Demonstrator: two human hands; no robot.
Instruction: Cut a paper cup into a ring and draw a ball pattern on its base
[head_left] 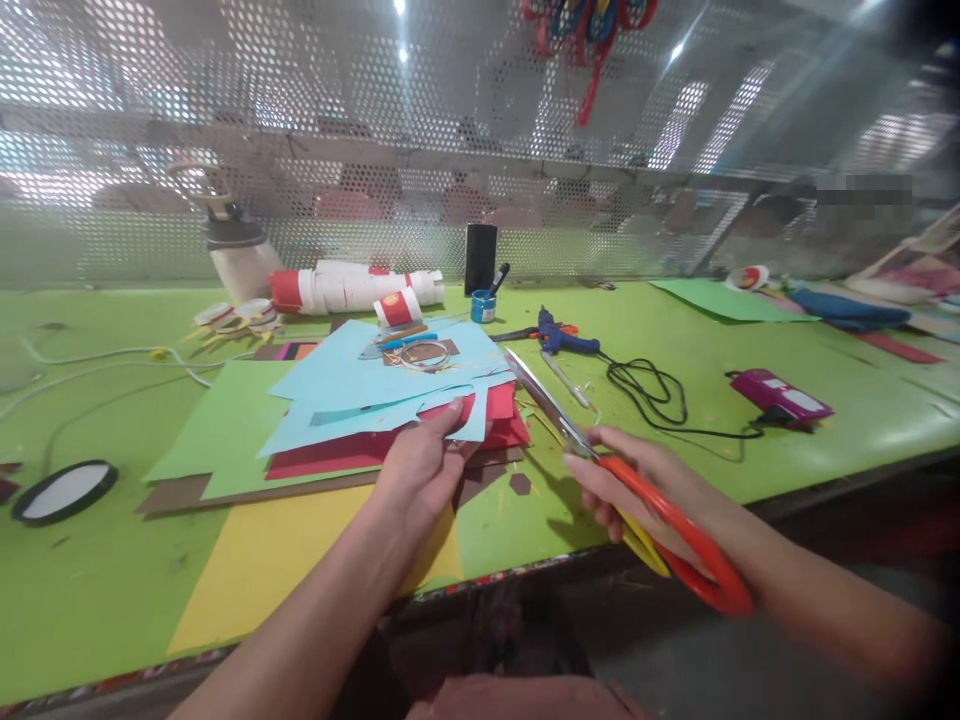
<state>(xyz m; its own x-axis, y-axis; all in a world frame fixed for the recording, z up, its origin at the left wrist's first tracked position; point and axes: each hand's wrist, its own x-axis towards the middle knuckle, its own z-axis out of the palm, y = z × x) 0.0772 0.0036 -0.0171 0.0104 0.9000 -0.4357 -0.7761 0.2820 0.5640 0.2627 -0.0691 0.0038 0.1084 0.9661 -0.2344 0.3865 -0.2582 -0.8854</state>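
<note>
My left hand [420, 465] pinches the near right edge of a light blue paper [475, 425], thumb on top. Some red paper [322, 460] lies beneath and beside it; whether those fingers also catch a red sheet is unclear. In my right hand [626, 475] is a large pair of scissors [701, 545] with orange-red and yellow handles. Its long metal blades point away toward the right end of the paper stack and look nearly closed. More light blue paper [322, 365], green paper [217, 425] and brown card [176, 498] make up the stack.
A blue glue gun [566, 335] trails a black cord to a purple box [780, 397]. Behind the stack are paper cups [397, 307], a blue jar [484, 306] and a black upright object [480, 258]. Yellow paper [300, 560] reaches the table's front edge. A perforated screen stands behind.
</note>
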